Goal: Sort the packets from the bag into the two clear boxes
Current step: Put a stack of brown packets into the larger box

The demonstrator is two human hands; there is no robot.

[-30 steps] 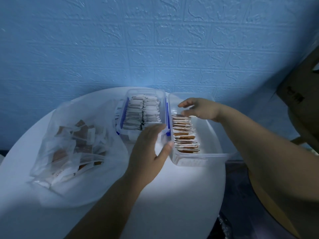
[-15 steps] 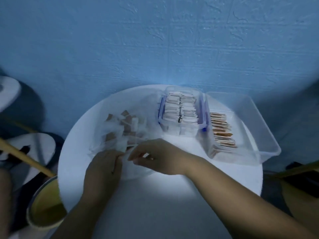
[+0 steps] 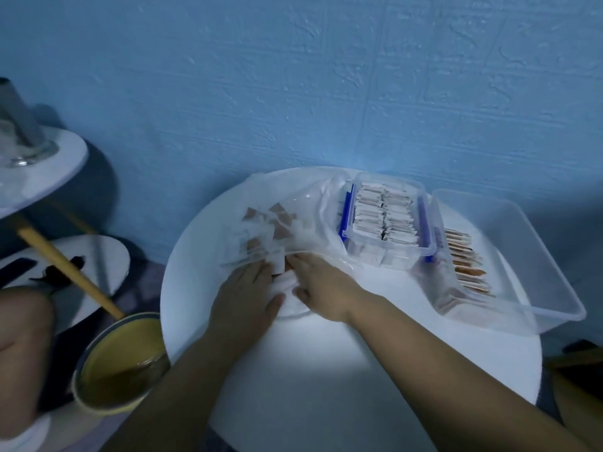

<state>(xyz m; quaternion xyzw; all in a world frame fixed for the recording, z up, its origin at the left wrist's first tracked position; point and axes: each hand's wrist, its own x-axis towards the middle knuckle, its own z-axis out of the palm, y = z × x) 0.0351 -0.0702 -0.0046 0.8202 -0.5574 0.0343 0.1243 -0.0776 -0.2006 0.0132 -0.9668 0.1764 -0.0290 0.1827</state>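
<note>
Drawn closer together than half a second ago, meets both hands at the mouth of the bag (image 3: 293, 203) by the table's (image 3: 326, 370) far-left edge: left hand (image 3: 248, 298) pressed flat, fingers straight, thumb spread; right hand (image 3: 321, 288) slipped in beside it, fingertips veiled by film, cannot tell whether clamped on a packet. Leaves loose packets (image 3: 261, 230) heaped in the bag, lapping against the blue-clipped box (image 3: 385, 259) of pale packets at the far edge, beside the larger clear box (image 3: 538, 256) jutting past the right edge. Off the left edge, yellow bucket (image 3: 98, 402) with wooden stick (image 3: 65, 265); print too blurred to read.
</note>
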